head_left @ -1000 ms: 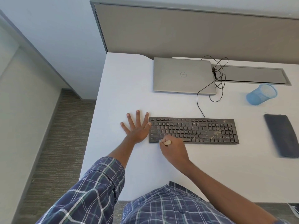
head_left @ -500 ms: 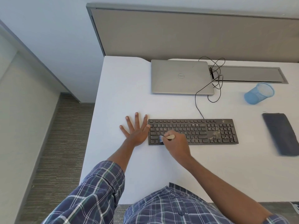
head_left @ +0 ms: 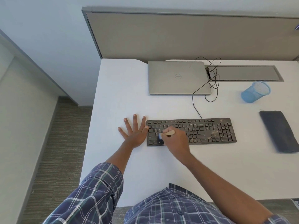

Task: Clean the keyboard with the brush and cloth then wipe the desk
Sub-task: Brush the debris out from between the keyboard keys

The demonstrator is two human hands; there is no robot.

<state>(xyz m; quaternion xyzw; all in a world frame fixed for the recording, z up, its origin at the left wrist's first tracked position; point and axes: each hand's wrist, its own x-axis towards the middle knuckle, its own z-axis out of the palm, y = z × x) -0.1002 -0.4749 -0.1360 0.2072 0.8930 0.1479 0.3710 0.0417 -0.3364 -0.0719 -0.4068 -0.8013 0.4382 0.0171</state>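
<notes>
Brush working the keyboard's left end, other hand flat on the bench.

R hand [head_left: 175, 141] has its fingers clamped round a small wood-handled brush [head_left: 169, 133], blue bristle end down on the lower-left keys of the black keyboard [head_left: 202, 131]. The keyboard lies mid-bench w/ pale crumbs [head_left: 213, 134] over its right-hand keys (thickest approx. by the num pad). L hand [head_left: 134, 135] lies palm down on the white bench [head_left: 123, 88], fingers spread apart and straight, holding nothing, thumb at the keyboard's left edge. Dark grey cloth [head_left: 278, 131] lies at far right, well apart from the keyboard. Behind: closed silver laptop [head_left: 178, 78], blue mesh cup [head_left: 255, 92], and a black cable [head_left: 194, 101] leaving the keyboard's back edge.
</notes>
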